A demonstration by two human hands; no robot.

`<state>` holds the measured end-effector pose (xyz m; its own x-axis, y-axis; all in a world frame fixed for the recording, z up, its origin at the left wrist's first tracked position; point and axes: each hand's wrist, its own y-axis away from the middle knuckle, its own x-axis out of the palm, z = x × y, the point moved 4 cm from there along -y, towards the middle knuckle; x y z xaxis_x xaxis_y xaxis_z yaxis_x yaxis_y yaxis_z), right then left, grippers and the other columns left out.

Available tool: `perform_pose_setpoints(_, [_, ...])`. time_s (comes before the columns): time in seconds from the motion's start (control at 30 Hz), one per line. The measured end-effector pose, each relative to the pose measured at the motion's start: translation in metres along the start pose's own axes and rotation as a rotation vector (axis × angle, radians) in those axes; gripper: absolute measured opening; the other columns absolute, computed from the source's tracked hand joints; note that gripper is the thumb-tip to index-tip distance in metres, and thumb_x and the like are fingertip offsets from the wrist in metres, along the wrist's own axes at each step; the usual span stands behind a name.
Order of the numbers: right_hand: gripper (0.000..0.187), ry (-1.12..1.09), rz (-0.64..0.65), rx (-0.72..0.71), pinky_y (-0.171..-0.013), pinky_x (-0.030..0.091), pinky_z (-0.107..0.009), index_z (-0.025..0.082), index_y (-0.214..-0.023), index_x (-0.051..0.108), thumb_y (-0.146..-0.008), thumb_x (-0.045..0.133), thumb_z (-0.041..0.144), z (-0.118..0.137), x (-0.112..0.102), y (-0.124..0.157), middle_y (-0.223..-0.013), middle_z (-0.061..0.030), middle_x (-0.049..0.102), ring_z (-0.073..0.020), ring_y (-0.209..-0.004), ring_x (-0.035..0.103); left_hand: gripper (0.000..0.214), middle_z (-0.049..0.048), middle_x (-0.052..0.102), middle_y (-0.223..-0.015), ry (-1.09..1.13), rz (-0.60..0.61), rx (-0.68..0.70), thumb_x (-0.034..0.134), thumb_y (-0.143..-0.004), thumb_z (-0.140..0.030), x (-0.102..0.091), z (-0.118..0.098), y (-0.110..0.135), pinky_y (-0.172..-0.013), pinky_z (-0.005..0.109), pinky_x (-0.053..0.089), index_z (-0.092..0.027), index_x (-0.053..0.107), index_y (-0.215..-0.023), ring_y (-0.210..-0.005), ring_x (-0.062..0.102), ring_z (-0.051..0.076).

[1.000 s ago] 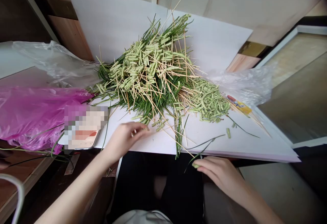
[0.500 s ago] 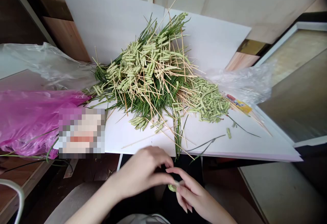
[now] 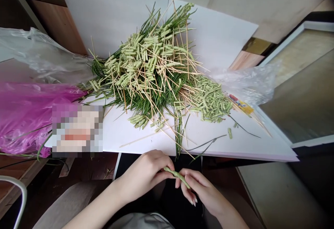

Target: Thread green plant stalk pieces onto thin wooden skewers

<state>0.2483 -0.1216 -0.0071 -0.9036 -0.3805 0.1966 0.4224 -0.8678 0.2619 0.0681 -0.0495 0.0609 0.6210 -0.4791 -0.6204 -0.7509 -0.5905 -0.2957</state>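
Over my lap, just below the table edge, both hands pinch a slim pale-green bean piece [image 3: 179, 176]. My left hand [image 3: 148, 170] grips its upper end between thumb and fingertips. Around the lower end are the closed thumb and fingers of my right hand [image 3: 195, 183]. Beyond them on the table rises a heap of bundled bean pieces on thin wooden skewers [image 3: 161, 72], lying over long green leaves [image 3: 141, 100]. Short loose bean pieces [image 3: 211, 100] are piled at its right side.
On the left are a pink plastic bag [image 3: 31, 114], a clear bag [image 3: 52, 58] and a blurred-out object [image 3: 78, 129]. Another clear bag [image 3: 253, 83] and a packet of skewers [image 3: 242, 107] lie right. The white table [image 3: 151, 143] ends above my lap.
The bean piece, mostly hidden before, now stretches visibly between my two hands. My hands have moved slightly apart. The view has shifted a little.
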Motion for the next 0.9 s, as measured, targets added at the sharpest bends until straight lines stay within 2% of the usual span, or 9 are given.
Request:
perform_pose_setpoints(0.1, [0.05, 0.059, -0.007, 0.033, -0.049, 0.03, -0.021, 0.015, -0.092, 0.06, -0.105, 0.05, 0.062, 0.002, -0.001, -0.001, -0.056, 0.0074, 0.044, -0.0079, -0.047, 0.034, 0.016, 0.0028, 0.071, -0.082, -0.124, 0.027, 0.085, 0.059, -0.102, -0.029, 0.003, -0.004, -0.001, -0.068, 0.028, 0.044, -0.018, 0.068, -0.095, -0.075, 0.064, 0.018])
perform_pose_setpoints(0.27, [0.057, 0.103, -0.007, 0.116, -0.047, 0.031, -0.021, 0.018, -0.081, 0.057, -0.099, 0.053, 0.072, -0.004, 0.001, -0.005, -0.049, 0.0114, 0.031, -0.0084, -0.042, 0.027, 0.017, 0.0012, 0.064, -0.071, -0.509, 0.042, 0.269, 0.056, -0.103, -0.021, 0.016, -0.013, 0.002, -0.064, 0.034, 0.036, -0.017, 0.067, -0.091, -0.067, 0.058, 0.019])
perform_pose_setpoints(0.37, [0.059, 0.141, -0.013, 0.15, -0.045, 0.031, -0.021, 0.019, -0.079, 0.056, -0.098, 0.05, 0.074, -0.008, -0.002, -0.006, -0.047, 0.0117, 0.03, -0.0086, -0.04, 0.028, 0.017, 0.0003, 0.06, -0.068, -0.651, 0.06, 0.29, 0.06, -0.1, -0.015, 0.026, -0.014, 0.004, -0.062, 0.035, 0.034, -0.017, 0.063, -0.083, -0.065, 0.056, 0.019])
perform_pose_setpoints(0.47, [0.057, 0.213, -0.006, 0.178, -0.046, 0.03, -0.021, 0.018, -0.077, 0.057, -0.1, 0.049, 0.07, -0.008, -0.006, -0.006, -0.046, 0.0108, 0.032, -0.0088, -0.04, 0.031, 0.019, -0.0001, 0.06, -0.067, -0.684, 0.101, 0.266, 0.062, -0.098, -0.013, 0.033, -0.012, 0.004, -0.061, 0.036, 0.033, -0.017, 0.06, -0.079, -0.063, 0.056, 0.019])
perform_pose_setpoints(0.6, [0.044, 0.34, 0.015, 0.216, -0.048, 0.029, -0.022, 0.018, -0.075, 0.06, -0.103, 0.053, 0.051, -0.01, -0.004, -0.002, -0.053, 0.0076, 0.042, -0.0091, -0.044, 0.04, 0.021, 0.0, 0.063, -0.065, -0.543, 0.221, 0.195, 0.064, -0.096, -0.016, 0.039, -0.007, 0.008, -0.06, 0.036, 0.034, -0.019, 0.061, -0.076, -0.061, 0.06, 0.019])
perform_pose_setpoints(0.7, [0.033, 0.535, 0.048, 0.165, -0.06, 0.036, -0.023, 0.018, -0.072, 0.064, -0.102, 0.057, 0.028, -0.019, 0.004, 0.009, -0.059, 0.0045, 0.053, -0.0121, -0.058, 0.052, 0.021, 0.0001, 0.067, -0.061, -0.305, 0.328, 0.18, 0.068, -0.093, -0.02, 0.045, -0.003, 0.019, -0.058, 0.035, 0.034, -0.02, 0.064, -0.073, -0.058, 0.063, 0.019])
perform_pose_setpoints(0.8, [0.028, 0.97, 0.116, -0.065, -0.073, 0.04, -0.024, 0.02, -0.072, 0.065, -0.099, 0.065, 0.022, -0.027, 0.018, 0.025, -0.071, 0.0023, 0.063, -0.0158, -0.078, 0.061, 0.015, 0.0, 0.071, -0.06, -0.011, 0.407, 0.15, 0.072, -0.087, -0.016, 0.056, 0.003, 0.036, -0.053, 0.031, 0.035, -0.02, 0.069, -0.073, -0.054, 0.064, 0.017])
perform_pose_setpoints(0.87, [0.036, 1.264, 0.155, -0.269, -0.067, 0.039, -0.025, 0.019, -0.07, 0.061, -0.103, 0.062, 0.032, -0.03, 0.028, 0.033, -0.065, 0.0019, 0.06, -0.0152, -0.07, 0.058, 0.013, 0.0013, 0.073, -0.063, 0.198, 0.447, 0.108, 0.071, -0.087, -0.012, 0.063, 0.007, 0.046, -0.052, 0.027, 0.038, -0.019, 0.073, -0.077, -0.054, 0.063, 0.016])
perform_pose_setpoints(0.9, [0.043, 1.37, 0.165, -0.37, -0.063, 0.037, -0.027, 0.019, -0.068, 0.058, -0.107, 0.054, 0.036, -0.031, 0.032, 0.036, -0.06, 0.0022, 0.056, -0.0144, -0.062, 0.054, 0.013, 0.0021, 0.074, -0.063, 0.292, 0.463, 0.08, 0.069, -0.088, -0.012, 0.067, 0.008, 0.049, -0.05, 0.025, 0.038, -0.018, 0.074, -0.078, -0.052, 0.061, 0.015])
